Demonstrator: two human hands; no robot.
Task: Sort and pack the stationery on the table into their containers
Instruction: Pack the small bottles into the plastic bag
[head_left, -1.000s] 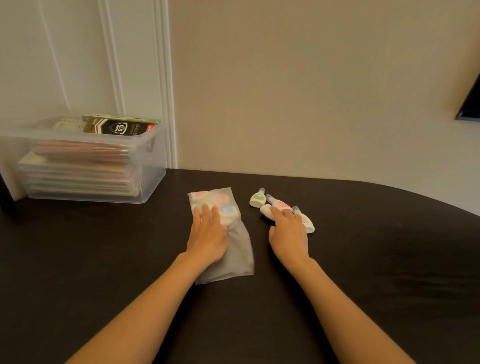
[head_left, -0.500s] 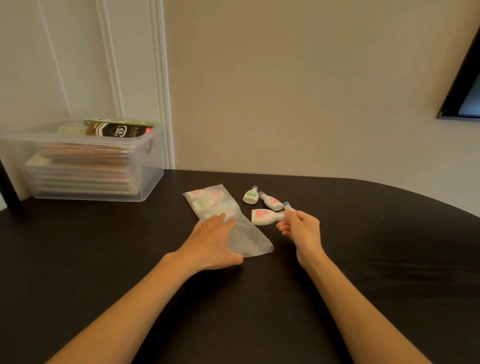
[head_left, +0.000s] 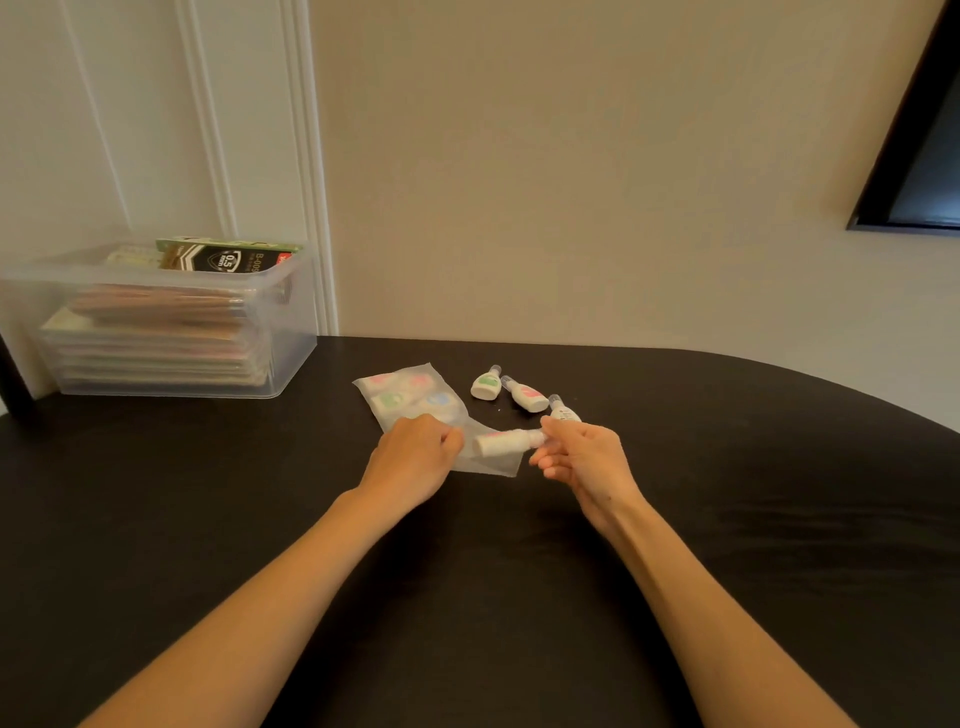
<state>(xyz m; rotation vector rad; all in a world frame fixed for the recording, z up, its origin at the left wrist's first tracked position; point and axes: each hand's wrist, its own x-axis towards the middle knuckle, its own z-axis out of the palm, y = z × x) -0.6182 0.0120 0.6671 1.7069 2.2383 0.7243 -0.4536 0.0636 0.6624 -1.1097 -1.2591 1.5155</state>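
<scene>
A frosted plastic pouch (head_left: 410, 397) lies on the black table (head_left: 208, 493) with several small white bottles inside it. My left hand (head_left: 413, 460) pinches the pouch near its open end. My right hand (head_left: 582, 460) pinches the cap end of a small white bottle with a pink label (head_left: 506, 441), which lies partway inside the pouch mouth. Three more small bottles lie loose behind: one with a green label (head_left: 487, 385), one with a pink label (head_left: 527, 397) and one (head_left: 563, 411) just behind my right hand.
A clear plastic storage box (head_left: 171, 332) stands at the back left against the wall, stacked with flat packs and a green-and-black pen box (head_left: 228, 257) on top. A dark frame (head_left: 919, 156) hangs on the wall at the upper right.
My right hand picked a bottle from the loose group and brought it left into the pouch mouth. My left hand slid from flat on the pouch to pinching its open end.
</scene>
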